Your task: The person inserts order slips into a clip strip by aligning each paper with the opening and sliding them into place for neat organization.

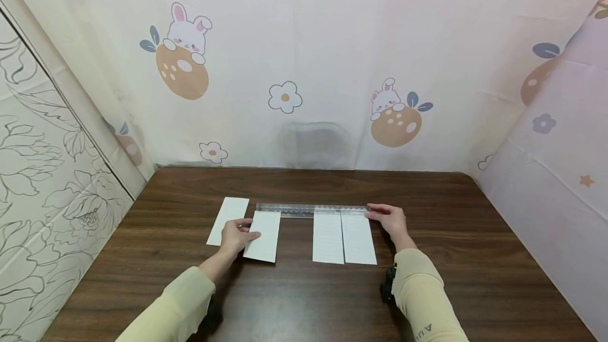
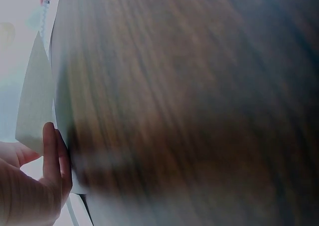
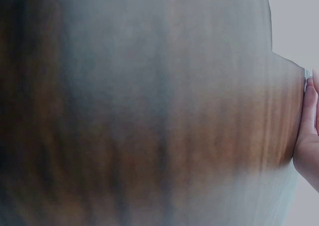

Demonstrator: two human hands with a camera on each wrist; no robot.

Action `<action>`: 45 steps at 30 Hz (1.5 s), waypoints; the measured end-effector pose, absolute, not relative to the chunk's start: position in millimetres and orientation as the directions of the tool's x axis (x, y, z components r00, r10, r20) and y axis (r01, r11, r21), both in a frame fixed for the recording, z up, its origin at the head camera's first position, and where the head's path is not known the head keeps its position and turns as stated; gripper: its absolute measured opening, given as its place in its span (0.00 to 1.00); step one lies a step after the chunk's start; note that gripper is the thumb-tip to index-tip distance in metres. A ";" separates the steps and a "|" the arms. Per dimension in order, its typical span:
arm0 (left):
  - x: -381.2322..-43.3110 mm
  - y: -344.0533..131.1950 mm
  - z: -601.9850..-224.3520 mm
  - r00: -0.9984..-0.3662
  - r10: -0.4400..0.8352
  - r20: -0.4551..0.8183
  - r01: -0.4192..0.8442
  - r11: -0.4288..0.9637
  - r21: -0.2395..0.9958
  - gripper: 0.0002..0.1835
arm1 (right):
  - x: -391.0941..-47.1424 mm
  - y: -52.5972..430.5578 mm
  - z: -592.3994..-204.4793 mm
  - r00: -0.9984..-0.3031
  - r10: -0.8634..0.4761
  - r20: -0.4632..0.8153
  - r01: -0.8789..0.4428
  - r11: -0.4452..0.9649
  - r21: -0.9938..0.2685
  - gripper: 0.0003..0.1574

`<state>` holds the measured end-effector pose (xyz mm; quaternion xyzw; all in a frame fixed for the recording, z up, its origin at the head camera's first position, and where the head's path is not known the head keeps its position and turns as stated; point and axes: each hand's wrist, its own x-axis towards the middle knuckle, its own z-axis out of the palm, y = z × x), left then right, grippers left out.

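A white paper card (image 1: 264,236) is pinched by my left hand (image 1: 235,236) between thumb and fingers at its left edge. In the left wrist view this card (image 2: 37,96) stands tilted up off the table. My right hand (image 1: 390,220) grips the right end of a clear plastic ruler (image 1: 295,210), thumb at the near edge and index finger at the far one. The ruler lies across the tops of two white lined cards (image 1: 328,239) placed side by side. In the right wrist view only part of the right hand (image 3: 309,131) shows, at the edge.
Another white card (image 1: 230,218) lies slanted on the dark wooden table (image 1: 304,294), left of the left hand. A patterned curtain (image 1: 237,67) hangs behind the table's far edge, and more patterned cloth borders both sides.
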<state>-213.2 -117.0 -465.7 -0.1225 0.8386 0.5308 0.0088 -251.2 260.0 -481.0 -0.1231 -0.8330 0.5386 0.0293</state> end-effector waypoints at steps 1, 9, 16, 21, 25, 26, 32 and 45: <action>-213.5 -116.5 -465.9 -0.970 -0.196 -0.144 -0.214 0.403 0.890 0.22 | -251.4 260.0 -481.3 -0.968 0.238 -0.082 0.173 0.394 -0.903 0.22; -216.0 -112.6 -466.5 -0.975 -0.178 -0.132 -0.194 0.398 0.897 0.22 | -253.0 260.7 -483.1 -0.969 0.237 -0.075 0.168 0.402 -0.900 0.22; -217.8 -109.5 -465.1 -0.976 -0.174 -0.132 -0.193 0.402 0.895 0.22 | -253.5 260.4 -482.6 -0.967 0.241 -0.081 0.176 0.401 -0.899 0.22; -218.9 -107.9 -463.7 -0.976 -0.174 -0.134 -0.195 0.407 0.892 0.22 | -253.2 260.0 -482.0 -0.966 0.245 -0.080 0.176 0.402 -0.899 0.22; -220.0 -106.8 -463.5 -0.975 -0.171 -0.140 -0.199 0.402 0.894 0.22 | -252.4 259.5 -482.1 -0.970 0.232 -0.067 0.158 0.398 -0.904 0.22; -220.3 -106.7 -463.7 -0.975 -0.171 -0.140 -0.199 0.402 0.894 0.22 | -252.3 259.5 -482.1 -0.971 0.229 -0.065 0.154 0.396 -0.905 0.22; -222.1 -105.3 -466.0 -0.975 -0.175 -0.137 -0.198 0.399 0.895 0.22 | -252.2 260.0 -482.1 -0.970 0.233 -0.074 0.164 0.395 -0.904 0.22; -223.4 -101.2 -465.7 -0.975 -0.176 -0.136 -0.200 0.427 0.882 0.22 | -252.4 260.4 -483.4 -0.967 0.242 -0.078 0.173 0.402 -0.899 0.22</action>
